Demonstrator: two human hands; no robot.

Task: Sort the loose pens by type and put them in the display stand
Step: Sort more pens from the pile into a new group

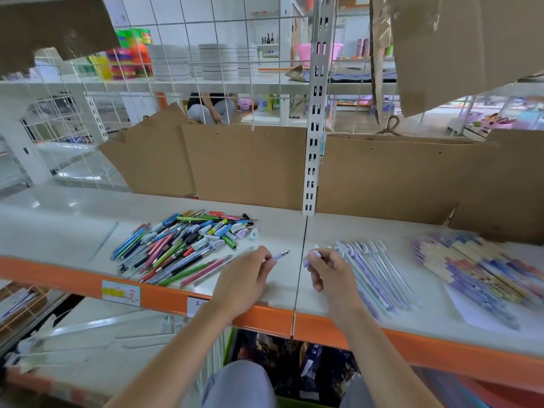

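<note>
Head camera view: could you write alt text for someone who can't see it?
A person's left hand pinches a purple pen and the right hand holds a pale cap above a white shelf. A mixed pile of loose pens lies left; sorted pastel pens and patterned pens lie right.

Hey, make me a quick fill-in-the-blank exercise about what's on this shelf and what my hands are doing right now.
1. The left hand pinches a pen body coloured ____.
2. The mixed pen pile lies to the ____ of both hands.
3. The right hand holds the pen's ____.
4. The front edge of the shelf is coloured ____.

Missing words: purple; left; cap; orange
</note>
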